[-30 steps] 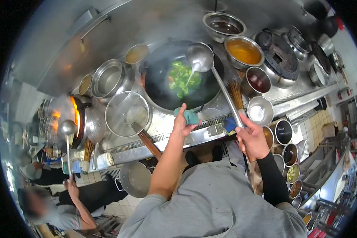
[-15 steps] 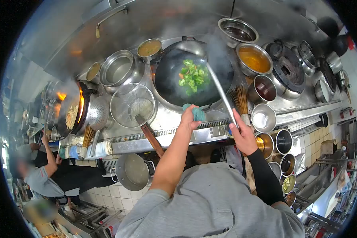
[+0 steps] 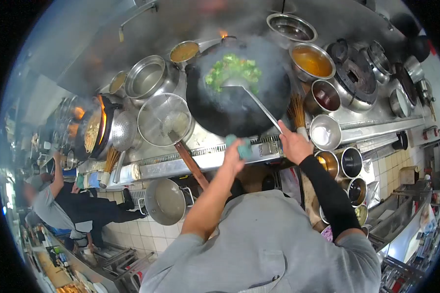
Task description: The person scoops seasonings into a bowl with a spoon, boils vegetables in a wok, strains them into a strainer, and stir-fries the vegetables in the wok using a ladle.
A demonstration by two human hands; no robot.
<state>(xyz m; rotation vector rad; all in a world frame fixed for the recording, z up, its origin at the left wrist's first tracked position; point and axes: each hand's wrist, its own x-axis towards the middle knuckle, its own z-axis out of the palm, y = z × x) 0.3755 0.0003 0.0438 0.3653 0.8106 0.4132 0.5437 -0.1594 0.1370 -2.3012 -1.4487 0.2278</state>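
Chopped green vegetables (image 3: pixel 237 67) with a few orange bits lie up against the far side of a large black wok (image 3: pixel 230 119), under steam. My right hand (image 3: pixel 295 145) grips the long handle of a metal ladle (image 3: pixel 235 82), whose head touches the near side of the vegetables. At the wok's near edge, my left hand (image 3: pixel 233 158) is closed on a folded green cloth (image 3: pixel 243 147). Whether a wok handle lies under the cloth is hidden.
Left of the wok are a wire strainer (image 3: pixel 154 124), a steel pot (image 3: pixel 146 78) and a soup container (image 3: pixel 184 51). To its right stand a bowl of orange liquid (image 3: pixel 312 62) and a bamboo brush (image 3: pixel 297 111). A co-worker (image 3: pixel 58 200) stands at another flaming wok, far left.
The wok has tilted, its near side raised, and the vegetables have slid to the far side. The ladle head has come down from the far rim to them. A flame shows behind the wok.
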